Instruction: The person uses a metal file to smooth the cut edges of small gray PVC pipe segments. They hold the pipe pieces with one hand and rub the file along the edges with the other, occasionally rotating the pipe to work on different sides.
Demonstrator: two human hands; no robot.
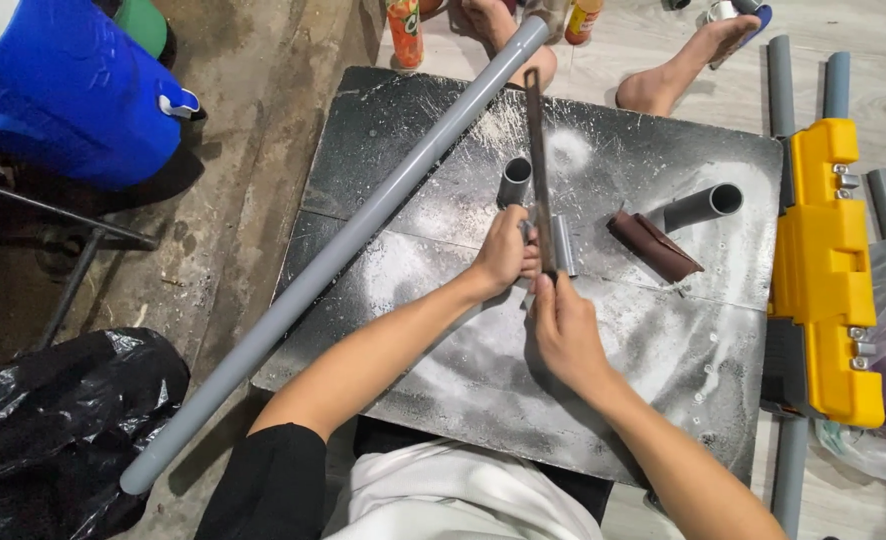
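My left hand [504, 250] grips a short grey pipe piece [562, 243] and holds it down on the dark dusty board [443, 330]. My right hand [563, 325] is closed on the near end of a long thin saw blade [537, 150], which reaches away from me across the pipe piece. A second short pipe stub [514, 181] stands just beyond my left hand. White dust covers the board around both hands.
A long grey pipe [343, 250] lies diagonally over the board's left side. A short pipe [701, 207] and a brown folded piece [653, 245] lie to the right. Farther right sit a yellow tool case [823, 270] and more pipes [781, 80]. Another person's bare feet [683, 60] rest beyond the board. A blue cooler [63, 90] and black bag [53, 430] are at left.
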